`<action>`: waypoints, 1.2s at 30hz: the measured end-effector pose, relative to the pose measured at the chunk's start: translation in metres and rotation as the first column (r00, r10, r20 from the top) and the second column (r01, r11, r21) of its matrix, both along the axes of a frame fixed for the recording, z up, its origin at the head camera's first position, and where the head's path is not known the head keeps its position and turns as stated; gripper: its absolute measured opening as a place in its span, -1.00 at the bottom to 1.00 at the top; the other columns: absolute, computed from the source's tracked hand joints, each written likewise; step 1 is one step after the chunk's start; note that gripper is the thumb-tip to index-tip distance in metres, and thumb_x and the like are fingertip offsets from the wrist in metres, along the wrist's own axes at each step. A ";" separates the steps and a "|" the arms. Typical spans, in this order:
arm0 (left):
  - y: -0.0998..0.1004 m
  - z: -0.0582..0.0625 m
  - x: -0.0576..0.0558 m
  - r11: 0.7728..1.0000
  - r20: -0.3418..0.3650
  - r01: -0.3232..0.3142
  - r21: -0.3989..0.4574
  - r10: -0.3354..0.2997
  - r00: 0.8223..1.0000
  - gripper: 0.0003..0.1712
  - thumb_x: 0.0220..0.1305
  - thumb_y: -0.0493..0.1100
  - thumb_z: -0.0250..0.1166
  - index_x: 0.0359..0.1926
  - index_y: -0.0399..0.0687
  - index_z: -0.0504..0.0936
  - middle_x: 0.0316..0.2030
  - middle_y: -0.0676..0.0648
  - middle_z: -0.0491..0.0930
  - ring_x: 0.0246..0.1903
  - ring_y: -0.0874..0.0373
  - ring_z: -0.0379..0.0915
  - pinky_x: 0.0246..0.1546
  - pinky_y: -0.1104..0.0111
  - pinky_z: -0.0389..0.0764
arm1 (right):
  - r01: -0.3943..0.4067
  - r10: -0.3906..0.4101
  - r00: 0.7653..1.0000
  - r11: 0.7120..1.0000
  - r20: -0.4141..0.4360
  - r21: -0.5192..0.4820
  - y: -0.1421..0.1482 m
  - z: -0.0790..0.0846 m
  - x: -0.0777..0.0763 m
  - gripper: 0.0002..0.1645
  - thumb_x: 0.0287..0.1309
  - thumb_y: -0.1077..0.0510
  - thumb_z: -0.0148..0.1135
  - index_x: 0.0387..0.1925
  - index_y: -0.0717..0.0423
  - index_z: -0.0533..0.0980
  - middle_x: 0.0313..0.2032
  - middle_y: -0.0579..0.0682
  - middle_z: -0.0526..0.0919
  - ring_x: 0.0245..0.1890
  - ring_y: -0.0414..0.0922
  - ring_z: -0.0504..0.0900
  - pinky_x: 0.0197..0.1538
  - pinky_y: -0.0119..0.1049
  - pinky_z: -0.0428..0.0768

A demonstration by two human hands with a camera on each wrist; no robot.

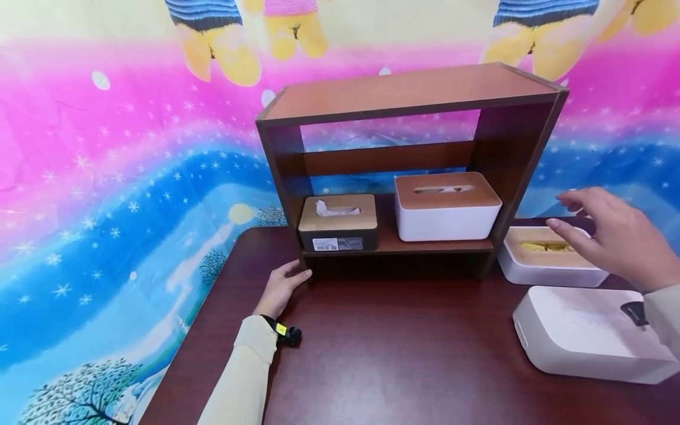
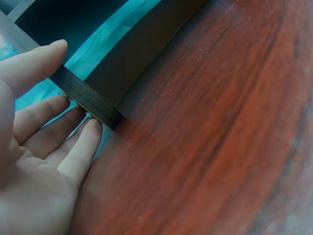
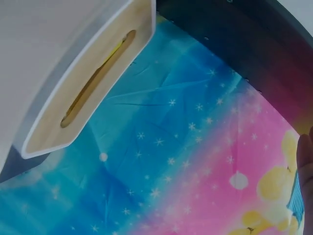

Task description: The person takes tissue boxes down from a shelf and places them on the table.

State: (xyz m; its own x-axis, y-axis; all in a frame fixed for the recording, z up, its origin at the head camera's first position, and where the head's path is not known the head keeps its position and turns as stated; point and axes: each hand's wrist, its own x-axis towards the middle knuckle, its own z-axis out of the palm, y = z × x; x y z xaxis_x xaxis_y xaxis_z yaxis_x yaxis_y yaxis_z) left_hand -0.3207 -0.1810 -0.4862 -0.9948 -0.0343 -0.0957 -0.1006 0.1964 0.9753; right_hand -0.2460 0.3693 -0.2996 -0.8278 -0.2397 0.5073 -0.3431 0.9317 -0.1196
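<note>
A brown wooden shelf (image 1: 404, 97) stands on the table. My left hand (image 1: 278, 288) holds the bottom front corner of its left side panel. In the left wrist view the thumb lies on one face of the dark panel (image 2: 88, 98) and the fingers on the other. My right hand (image 1: 618, 233) hovers with fingers loosely extended, holding nothing, over a white tissue box with a pale wood lid (image 1: 520, 255). On the shelf board sit a black tissue box with a light wood top (image 1: 340, 223) and a white one with a brown top (image 1: 446, 206).
A white rounded box (image 1: 584, 330) lies at the table's right, in front of the wood-lidded one. The dark red table (image 1: 393, 354) extends toward me. Behind it hangs a patterned pink and blue cloth (image 1: 133, 165).
</note>
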 end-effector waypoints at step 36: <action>0.002 0.003 0.003 1.000 -0.044 0.013 0.019 -0.012 0.999 -0.33 -0.06 0.03 0.38 0.11 -0.04 0.44 0.00 0.00 0.46 0.07 0.12 0.27 0.05 0.18 0.30 | 0.080 -0.015 0.986 0.916 0.166 -0.394 -0.023 0.016 -0.030 -0.31 0.16 -0.14 0.04 0.28 -0.47 0.01 0.23 -0.07 0.24 0.12 0.13 0.30 -0.06 0.16 0.33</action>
State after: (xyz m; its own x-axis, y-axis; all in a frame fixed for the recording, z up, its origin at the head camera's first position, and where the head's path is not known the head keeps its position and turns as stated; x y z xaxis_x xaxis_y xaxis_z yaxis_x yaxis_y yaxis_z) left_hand -0.3180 -0.1791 -0.4835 -0.9984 -0.0207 -0.0521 -0.0550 0.1790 0.9823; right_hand -0.2756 0.3466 -0.2834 -0.9094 -0.0038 0.4160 -0.2467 0.8101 -0.5318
